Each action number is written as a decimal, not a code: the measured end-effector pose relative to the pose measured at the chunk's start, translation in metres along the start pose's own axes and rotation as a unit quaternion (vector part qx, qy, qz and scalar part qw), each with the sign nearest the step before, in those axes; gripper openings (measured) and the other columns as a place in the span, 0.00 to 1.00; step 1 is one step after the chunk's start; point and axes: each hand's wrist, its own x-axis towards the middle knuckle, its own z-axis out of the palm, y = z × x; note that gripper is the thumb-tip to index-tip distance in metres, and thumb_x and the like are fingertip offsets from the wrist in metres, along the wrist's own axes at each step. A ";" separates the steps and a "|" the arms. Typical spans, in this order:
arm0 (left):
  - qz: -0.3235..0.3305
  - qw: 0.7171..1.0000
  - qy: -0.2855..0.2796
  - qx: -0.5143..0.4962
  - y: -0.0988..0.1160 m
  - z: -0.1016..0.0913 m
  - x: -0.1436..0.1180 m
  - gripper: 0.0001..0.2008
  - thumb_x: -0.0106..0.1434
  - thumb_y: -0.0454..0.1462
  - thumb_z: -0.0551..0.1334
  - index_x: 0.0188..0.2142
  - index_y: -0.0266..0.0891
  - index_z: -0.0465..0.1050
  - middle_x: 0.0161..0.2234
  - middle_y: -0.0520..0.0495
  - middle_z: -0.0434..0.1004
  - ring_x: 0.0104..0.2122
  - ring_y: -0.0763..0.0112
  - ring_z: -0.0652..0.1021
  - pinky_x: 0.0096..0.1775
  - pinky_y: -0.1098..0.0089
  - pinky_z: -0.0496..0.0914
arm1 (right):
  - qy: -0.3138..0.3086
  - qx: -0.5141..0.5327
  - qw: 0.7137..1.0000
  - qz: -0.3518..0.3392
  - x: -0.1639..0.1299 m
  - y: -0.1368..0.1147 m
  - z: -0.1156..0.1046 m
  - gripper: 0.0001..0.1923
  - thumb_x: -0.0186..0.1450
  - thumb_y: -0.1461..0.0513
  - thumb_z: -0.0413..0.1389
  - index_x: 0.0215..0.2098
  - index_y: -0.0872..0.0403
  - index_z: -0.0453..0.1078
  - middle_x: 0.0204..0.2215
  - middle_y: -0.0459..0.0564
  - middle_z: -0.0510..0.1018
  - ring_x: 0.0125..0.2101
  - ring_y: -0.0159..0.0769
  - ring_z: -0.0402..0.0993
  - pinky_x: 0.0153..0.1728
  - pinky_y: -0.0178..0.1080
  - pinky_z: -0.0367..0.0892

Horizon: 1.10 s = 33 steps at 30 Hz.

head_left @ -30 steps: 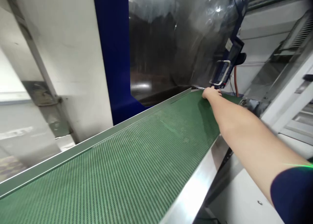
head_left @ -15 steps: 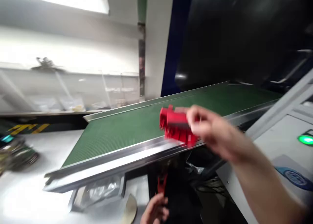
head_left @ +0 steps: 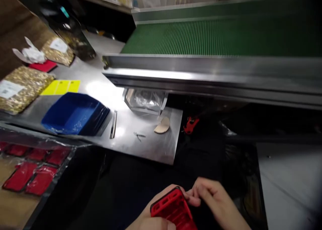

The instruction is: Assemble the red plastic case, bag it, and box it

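Down at six o'clock, the left hand (head_left: 147,214) clasps a red part (head_left: 174,208); the right hand (head_left: 210,194) curls beside it, grip unclear.

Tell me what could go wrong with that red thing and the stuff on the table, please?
The red part might slip: the left hand grips it out past the table, so it could fall. The right hand has its fingers close by its edge, so a clumsy push might knock it loose. The beige half-round piece lies near the table's end; a bump could send it off.
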 end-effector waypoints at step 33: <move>-0.209 0.974 0.032 0.078 -0.013 0.014 0.018 0.20 0.54 0.34 0.64 0.46 0.32 0.81 0.38 0.41 0.79 0.41 0.54 0.78 0.46 0.63 0.70 | 0.027 0.121 0.988 -0.090 0.001 -0.002 0.024 0.22 0.75 0.53 0.51 0.28 0.56 0.69 0.25 0.48 0.74 0.28 0.30 0.71 0.31 0.34 0.66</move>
